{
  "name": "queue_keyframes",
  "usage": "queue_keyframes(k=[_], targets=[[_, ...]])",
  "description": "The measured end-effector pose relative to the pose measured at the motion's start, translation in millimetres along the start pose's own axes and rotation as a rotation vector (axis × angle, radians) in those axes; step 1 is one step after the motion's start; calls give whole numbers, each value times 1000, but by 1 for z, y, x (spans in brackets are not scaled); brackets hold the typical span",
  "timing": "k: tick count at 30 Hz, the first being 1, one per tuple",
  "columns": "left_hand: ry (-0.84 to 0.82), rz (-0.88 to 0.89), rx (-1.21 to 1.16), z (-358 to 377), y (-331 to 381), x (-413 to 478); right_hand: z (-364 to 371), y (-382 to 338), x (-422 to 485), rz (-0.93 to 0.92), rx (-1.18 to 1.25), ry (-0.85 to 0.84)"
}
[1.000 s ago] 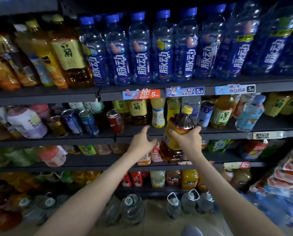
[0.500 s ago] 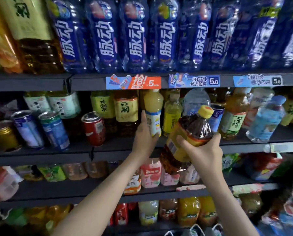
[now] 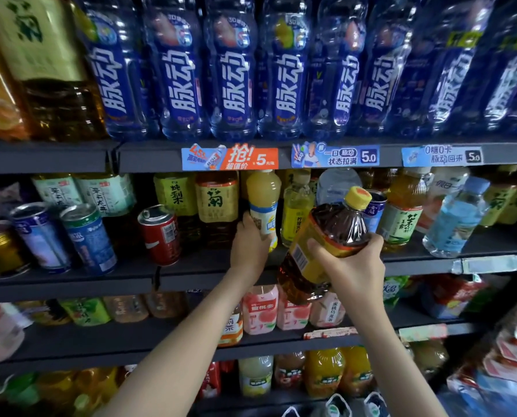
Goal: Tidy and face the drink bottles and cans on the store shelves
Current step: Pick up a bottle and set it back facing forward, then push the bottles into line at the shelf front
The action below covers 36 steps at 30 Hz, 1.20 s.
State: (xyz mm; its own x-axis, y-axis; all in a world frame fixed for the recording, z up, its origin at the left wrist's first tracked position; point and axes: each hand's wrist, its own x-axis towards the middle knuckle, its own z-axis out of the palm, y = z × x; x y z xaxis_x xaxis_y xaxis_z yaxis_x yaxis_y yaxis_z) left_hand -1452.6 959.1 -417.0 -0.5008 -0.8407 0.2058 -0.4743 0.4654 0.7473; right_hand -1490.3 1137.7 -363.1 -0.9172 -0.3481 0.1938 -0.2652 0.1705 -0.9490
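1. Tea bottle [image 3: 329, 233], dark with a yellow cap: off the shelf, tilted with the cap up and to the right, held in front of the middle shelf [image 3: 191, 266] edge, just right of the pale juice bottle [image 3: 263, 197].
2. Step in hand, by the look of it: straightening the middle row while carrying the tea bottle for re-placing.
3. Right hand [image 3: 354, 266]: fingers [image 3: 373, 243] curled round the bottle's labelled waist, thumb across the near side, a full wrap.
4. Left hand [image 3: 249, 248]: fingers [image 3: 246, 219] curled round the lower part of the pale juice bottle, standing upright on the shelf in a close-packed row.
5. Next move probably calls for nudging or turning the juice bottle label-forward, then standing the tea bottle upright in a free slot, label out. Exact slot: impossible to tell.
6. Worth minding: neighbours touching on both sides, and the red can [image 3: 161, 236] further left, so small, steady movements.
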Motion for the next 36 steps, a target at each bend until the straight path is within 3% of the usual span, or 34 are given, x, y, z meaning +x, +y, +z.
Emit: queue_keyframes(k=[4, 9, 14, 18, 27, 30, 33, 36], targets=[[222, 169, -4, 5, 13, -30, -18, -1, 4, 39, -42, 8], [59, 233, -63, 29, 36, -32, -40, 4, 10, 56, -38, 43], [99, 296, -148, 40, 57, -36, -58, 23, 19, 69, -35, 86], [-15, 321, -220, 55, 80, -60, -73, 31, 20, 129, -35, 118], [-7, 114, -46, 72, 94, -42, -101, 23, 29, 173, -77, 121], [91, 152, -69, 64, 89, -36, -99, 20, 30, 170, -85, 92], [205, 238, 99, 58, 70, -28, -88, 22, 30, 166, -71, 63], [164, 229, 223, 57, 63, -22, -73, 28, 28, 148, -60, 31]])
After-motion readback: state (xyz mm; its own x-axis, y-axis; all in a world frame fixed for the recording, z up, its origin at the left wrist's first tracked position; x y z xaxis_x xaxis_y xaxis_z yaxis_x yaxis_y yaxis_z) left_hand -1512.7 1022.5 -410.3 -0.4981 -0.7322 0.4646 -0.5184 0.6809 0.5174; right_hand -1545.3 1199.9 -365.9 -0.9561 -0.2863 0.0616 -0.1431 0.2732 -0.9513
